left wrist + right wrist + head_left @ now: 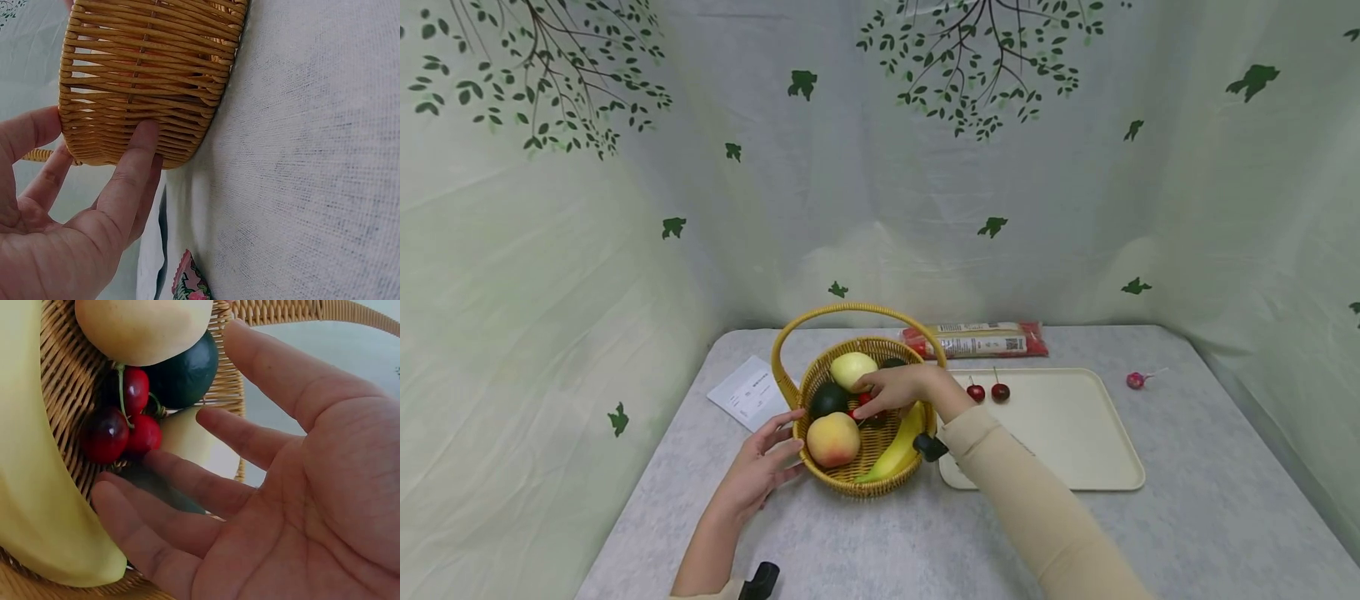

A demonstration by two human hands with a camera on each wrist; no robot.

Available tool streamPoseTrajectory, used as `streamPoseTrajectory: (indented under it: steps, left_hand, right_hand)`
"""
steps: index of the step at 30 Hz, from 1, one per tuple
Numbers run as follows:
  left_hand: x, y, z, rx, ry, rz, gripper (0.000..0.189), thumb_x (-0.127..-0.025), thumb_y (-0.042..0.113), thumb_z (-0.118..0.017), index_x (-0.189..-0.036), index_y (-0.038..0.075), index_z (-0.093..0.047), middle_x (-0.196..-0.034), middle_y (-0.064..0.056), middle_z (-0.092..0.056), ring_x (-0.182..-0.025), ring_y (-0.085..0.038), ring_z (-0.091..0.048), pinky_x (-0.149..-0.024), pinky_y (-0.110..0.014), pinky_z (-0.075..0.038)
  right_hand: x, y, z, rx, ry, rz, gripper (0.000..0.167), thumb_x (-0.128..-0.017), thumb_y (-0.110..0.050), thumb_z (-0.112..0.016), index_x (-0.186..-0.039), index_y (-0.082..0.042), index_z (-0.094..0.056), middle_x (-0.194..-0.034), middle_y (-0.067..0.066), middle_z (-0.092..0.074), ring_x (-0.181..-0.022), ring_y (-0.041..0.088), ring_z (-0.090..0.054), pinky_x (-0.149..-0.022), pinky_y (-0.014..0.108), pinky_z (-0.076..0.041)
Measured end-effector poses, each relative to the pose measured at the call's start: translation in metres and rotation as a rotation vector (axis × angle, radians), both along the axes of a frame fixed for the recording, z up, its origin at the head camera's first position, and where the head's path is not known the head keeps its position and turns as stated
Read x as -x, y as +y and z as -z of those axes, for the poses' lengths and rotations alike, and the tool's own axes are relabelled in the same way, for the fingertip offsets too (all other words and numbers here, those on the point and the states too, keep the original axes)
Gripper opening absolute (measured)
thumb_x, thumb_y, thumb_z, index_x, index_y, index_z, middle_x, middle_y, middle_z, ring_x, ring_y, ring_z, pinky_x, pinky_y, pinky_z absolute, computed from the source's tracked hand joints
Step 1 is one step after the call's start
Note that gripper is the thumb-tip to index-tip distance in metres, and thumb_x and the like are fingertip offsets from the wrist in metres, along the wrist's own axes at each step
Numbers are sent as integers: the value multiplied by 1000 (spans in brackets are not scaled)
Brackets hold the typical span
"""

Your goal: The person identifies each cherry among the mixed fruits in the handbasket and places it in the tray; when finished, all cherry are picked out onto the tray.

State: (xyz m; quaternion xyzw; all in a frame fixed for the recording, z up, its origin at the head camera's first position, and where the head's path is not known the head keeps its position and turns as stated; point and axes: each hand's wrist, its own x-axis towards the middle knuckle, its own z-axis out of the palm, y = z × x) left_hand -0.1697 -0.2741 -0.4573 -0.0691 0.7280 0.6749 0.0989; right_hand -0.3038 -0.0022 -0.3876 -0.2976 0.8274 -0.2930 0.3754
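Observation:
A yellow wicker basket (857,486) with a tall handle holds a peach (833,440), a banana (896,450), a pale yellow-green round fruit (852,369), a dark green fruit (829,400) and red cherries (142,434). My left hand (762,467) rests on the basket's left side, its long fingers lying against the woven wall in the left wrist view. Reaching inside from the right, my right hand (891,392) is spread with loosely extended fingers. Its fingertips are close by the cherries, and the palm holds nothing.
Right of the basket lies a cream tray (1060,429) with two cherries (1000,392) near its left back corner. A red-ended packet (977,340) lies behind it. Farther right is a small red radish-like thing (1136,381). A white printed paper (748,392) lies left of the basket.

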Motion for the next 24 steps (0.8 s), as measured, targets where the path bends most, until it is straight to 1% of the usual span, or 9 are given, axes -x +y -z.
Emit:
streamPoseTrajectory:
  steps: [3,5,9,12,16,20,22,24]
  left_hand:
    - [-1,0,-1,6,0,-3,54,-108,12,-63,-160,17,-48,-155,-21,-44,-129,-29,-59,-106,-52,-60]
    - [-1,1,-1,11,1,-6,54,-108,12,-63,-159,17,-49,-155,-21,-44,-128,-29,-59,-106,-52,-61]
    - [-2,2,-2,19,3,-8,53,-108,12,-63,-159,17,-49,-154,-21,-44,-128,-29,-60,-105,-52,-61]
    - [-2,2,-1,21,3,-8,53,-108,12,-62,-159,17,-49,-154,-21,-45,-128,-29,-60,-105,-52,-61]
    - [-2,1,-1,21,2,-7,53,-108,12,-62,-159,18,-49,-154,-21,-44,-129,-29,-60,-105,-52,-61]
    - [-2,1,0,24,1,-7,53,-108,13,-62,-159,18,-49,-154,-20,-44,-129,-29,-59,-106,-52,-61]
    - [-1,1,0,27,2,-6,53,-108,13,-63,-159,18,-49,-154,-20,-44,-129,-29,-59,-106,-52,-60]
    - [-1,1,0,28,2,-4,53,-108,13,-63,-159,18,-49,-154,-20,-44,-128,-29,-59,-106,-52,-60]
  right_hand:
    - [-1,-2,1,8,-8,2,67,-106,-44,-67,-163,-17,-45,-157,17,-52,-141,30,-55,-109,53,-58]
    - [-2,-4,2,14,-13,2,65,-106,-44,-67,-161,-16,-47,-152,16,-55,-139,33,-56,-110,55,-56]
    - [-2,-7,2,4,-8,-11,59,-105,-44,-68,-154,-13,-54,-140,10,-58,-132,38,-60,-110,57,-56]
    - [-1,-10,3,-8,-23,-20,53,-105,-44,-68,-147,-12,-60,-135,7,-60,-129,39,-62,-110,56,-56]
    - [0,-14,5,-11,-91,-7,47,-106,-38,-69,-144,-11,-63,-134,6,-64,-130,39,-64,-112,54,-55]
    - [2,-16,7,-8,-141,9,45,-107,-32,-68,-145,-9,-63,-137,8,-65,-132,41,-64,-113,52,-55]
    - [2,-16,7,-5,-151,15,42,-107,-30,-68,-143,-8,-64,-135,7,-66,-130,39,-65,-112,51,-56]
    - [3,-16,8,3,-159,20,38,-107,-27,-69,-139,-8,-66,-127,4,-68,-124,33,-68,-111,49,-57]
